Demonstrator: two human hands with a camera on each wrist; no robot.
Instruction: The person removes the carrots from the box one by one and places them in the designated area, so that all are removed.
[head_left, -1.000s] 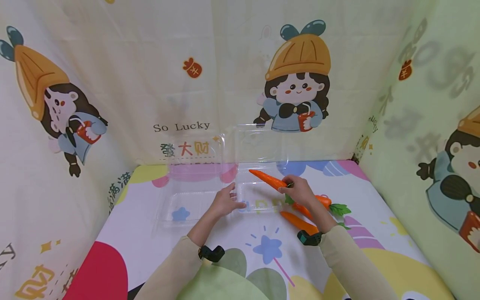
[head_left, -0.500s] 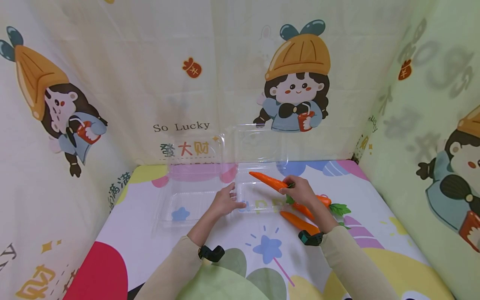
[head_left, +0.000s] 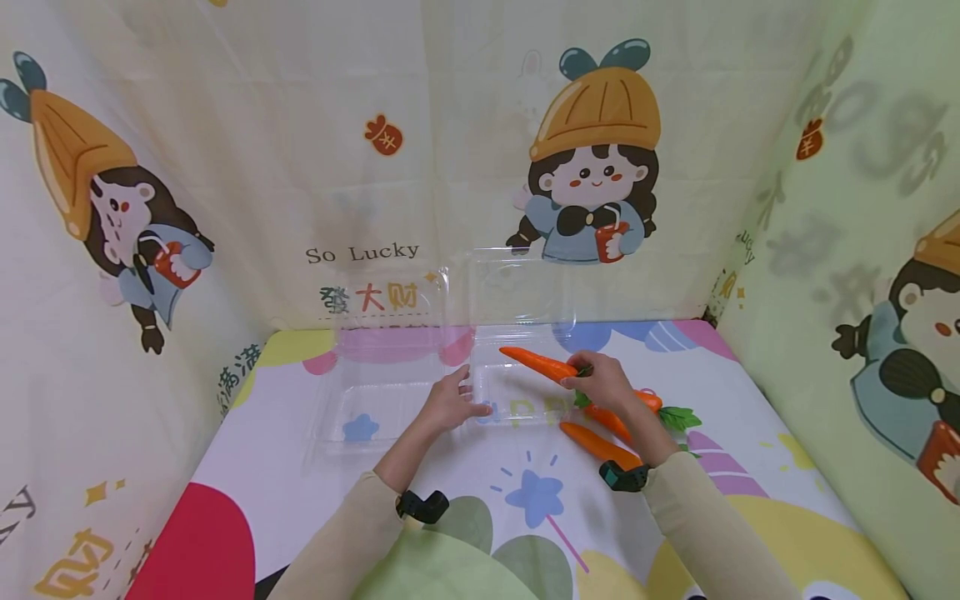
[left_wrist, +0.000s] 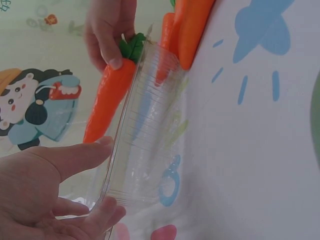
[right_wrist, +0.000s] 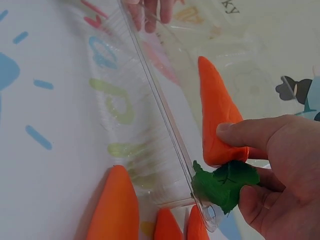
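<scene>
My right hand [head_left: 602,381] pinches a carrot [right_wrist: 219,112] near its leafy green top [right_wrist: 225,182]. In the head view that carrot is over the right clear plastic box [head_left: 521,410], its tip pointing left. My left hand [head_left: 450,404] rests at the left side of this box. Seen from the left wrist, its thumb and fingers [left_wrist: 82,157] are spread and fairly straight, touching the rim. Several more carrots [head_left: 600,444] lie on the table to the right of the box, partly hidden by my right arm.
Another clear plastic box [head_left: 367,417] with its lid [head_left: 390,304] raised stands on the left. The right box's lid [head_left: 522,287] is also up, near the printed back curtain [head_left: 450,192]. A patterned cloth covers the table [head_left: 300,492].
The carrot in my right hand has sunk slightly toward the box and shifted a little to the right. My left hand and both boxes have stayed in place.
</scene>
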